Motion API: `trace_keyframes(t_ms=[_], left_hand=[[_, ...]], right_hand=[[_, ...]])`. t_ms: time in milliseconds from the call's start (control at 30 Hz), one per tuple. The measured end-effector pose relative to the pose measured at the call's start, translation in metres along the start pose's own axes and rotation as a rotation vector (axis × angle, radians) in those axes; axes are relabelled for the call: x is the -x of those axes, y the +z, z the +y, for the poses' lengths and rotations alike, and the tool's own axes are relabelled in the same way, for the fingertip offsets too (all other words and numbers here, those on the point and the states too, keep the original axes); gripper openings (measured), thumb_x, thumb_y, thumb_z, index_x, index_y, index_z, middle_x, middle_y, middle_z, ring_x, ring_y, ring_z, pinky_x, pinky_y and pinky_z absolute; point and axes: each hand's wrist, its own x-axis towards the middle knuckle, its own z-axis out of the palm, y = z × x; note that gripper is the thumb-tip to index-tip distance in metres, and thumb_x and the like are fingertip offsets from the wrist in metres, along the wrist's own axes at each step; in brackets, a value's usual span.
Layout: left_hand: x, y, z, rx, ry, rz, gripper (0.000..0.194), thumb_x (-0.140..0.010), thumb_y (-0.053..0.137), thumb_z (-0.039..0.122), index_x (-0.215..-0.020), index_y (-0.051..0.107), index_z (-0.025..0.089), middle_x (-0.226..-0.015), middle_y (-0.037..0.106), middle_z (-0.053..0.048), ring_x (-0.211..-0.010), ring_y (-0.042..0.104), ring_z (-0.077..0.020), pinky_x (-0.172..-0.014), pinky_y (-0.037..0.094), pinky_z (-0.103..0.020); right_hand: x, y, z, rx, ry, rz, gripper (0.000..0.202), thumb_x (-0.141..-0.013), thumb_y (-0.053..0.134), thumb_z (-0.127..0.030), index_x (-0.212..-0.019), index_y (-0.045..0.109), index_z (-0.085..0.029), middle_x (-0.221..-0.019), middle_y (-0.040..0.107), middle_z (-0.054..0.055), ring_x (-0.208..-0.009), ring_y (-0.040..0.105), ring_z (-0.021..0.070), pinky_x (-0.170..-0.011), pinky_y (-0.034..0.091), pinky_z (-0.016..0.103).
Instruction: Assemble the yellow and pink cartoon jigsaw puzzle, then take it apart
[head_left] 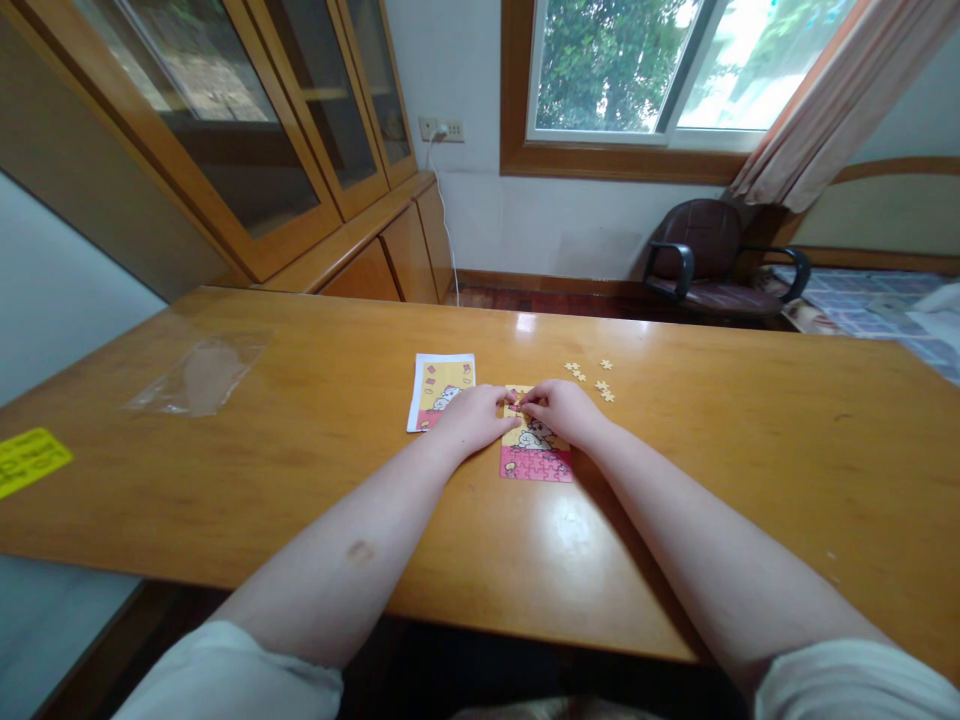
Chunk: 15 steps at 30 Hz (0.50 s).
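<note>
A jigsaw puzzle lies on the table, mostly joined, with a yellow upper part, a white cartoon figure and a pink lower part. At its upper left edge rests my left hand, thumb and fingers apart and touching the puzzle. My right hand reaches over the upper part from the right, with thumb and forefinger pinched on a small puzzle piece. Both hands hide parts of the puzzle. Left of it, a reference picture with a white border lies partly under my left hand.
Several loose puzzle pieces lie right of the puzzle. A clear plastic bag and a yellow label are on the left of the wooden table. Beyond its far edge stand a cabinet and an office chair.
</note>
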Motion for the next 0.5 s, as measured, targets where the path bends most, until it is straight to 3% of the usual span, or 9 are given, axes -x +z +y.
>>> trace_keyframes(t_ms=[167,367,500], left_hand=[[0.0008,-0.0016,0.0019,0.000,-0.016,-0.006,0.034,-0.077,0.063,0.042,-0.107,0.068,0.026,-0.096,0.070,-0.004,-0.087,0.063,-0.0220,-0.074,0.047,-0.030],[0.0006,-0.0008,0.0020,-0.002,-0.008,-0.011,0.035,-0.077,0.062,0.041,-0.108,0.068,0.026,-0.097,0.070,-0.004,-0.087,0.063,-0.0221,-0.075,0.047,-0.030],[0.0006,-0.0004,0.0012,-0.003,-0.002,0.017,0.037,-0.079,0.061,0.040,-0.112,0.067,0.024,-0.097,0.070,-0.005,-0.087,0.063,-0.0220,-0.076,0.047,-0.030]], right_hand=[[0.0009,0.0031,0.0012,0.072,-0.072,0.016,0.018,-0.083,0.061,-0.028,-0.091,0.075,-0.024,-0.093,0.071,0.004,-0.084,0.062,0.0163,-0.076,0.043,0.023],[0.0025,0.0042,0.0007,0.080,-0.110,0.038,0.017,-0.081,0.061,-0.027,-0.092,0.074,-0.023,-0.091,0.070,0.004,-0.083,0.061,0.0159,-0.074,0.043,0.023],[0.0030,-0.0029,0.0025,0.100,-0.119,0.113,0.023,-0.082,0.055,-0.021,-0.096,0.073,-0.021,-0.094,0.070,0.005,-0.087,0.061,0.0162,-0.078,0.044,0.024]])
